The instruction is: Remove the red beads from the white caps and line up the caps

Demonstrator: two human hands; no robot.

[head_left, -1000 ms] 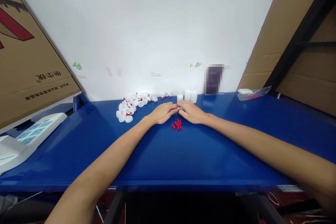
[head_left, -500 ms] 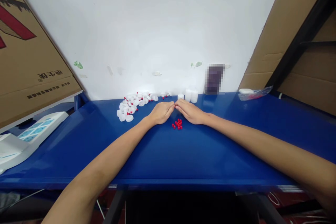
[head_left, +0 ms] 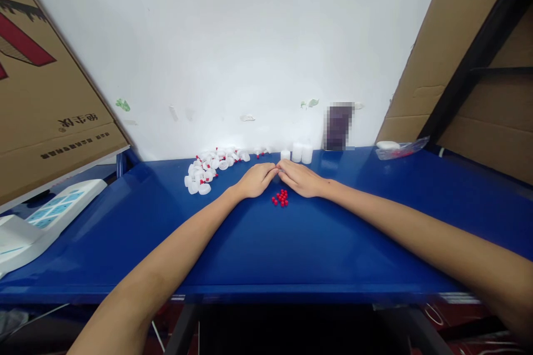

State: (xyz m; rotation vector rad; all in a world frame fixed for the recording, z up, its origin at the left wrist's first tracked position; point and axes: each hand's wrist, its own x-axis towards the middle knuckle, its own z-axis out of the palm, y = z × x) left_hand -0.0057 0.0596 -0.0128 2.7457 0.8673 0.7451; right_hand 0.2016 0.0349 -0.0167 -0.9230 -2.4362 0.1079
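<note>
My left hand (head_left: 256, 179) and my right hand (head_left: 303, 178) rest on the blue table, their fingertips meeting at the middle. The fingers of both look stretched out and lie together; no held object shows, though the palms are hidden. Just in front of the hands lies a small cluster of red caps (head_left: 282, 196). Left of my left hand spreads a heap of white round lids (head_left: 204, 188), some with little red tips. Behind my right hand stand white cylindrical containers (head_left: 307, 153) near the wall.
A white device with blue keys (head_left: 58, 208) sits at the table's left. Large cardboard boxes (head_left: 54, 94) lean at left and right. A dark pixelated rectangle (head_left: 338, 126) stands against the wall. A clear plastic bag (head_left: 402, 148) with red bits lies at the right back.
The view has shifted very slightly. Both hands keep the same pose with fingertips together, and the red caps and white lids stay where they were.
</note>
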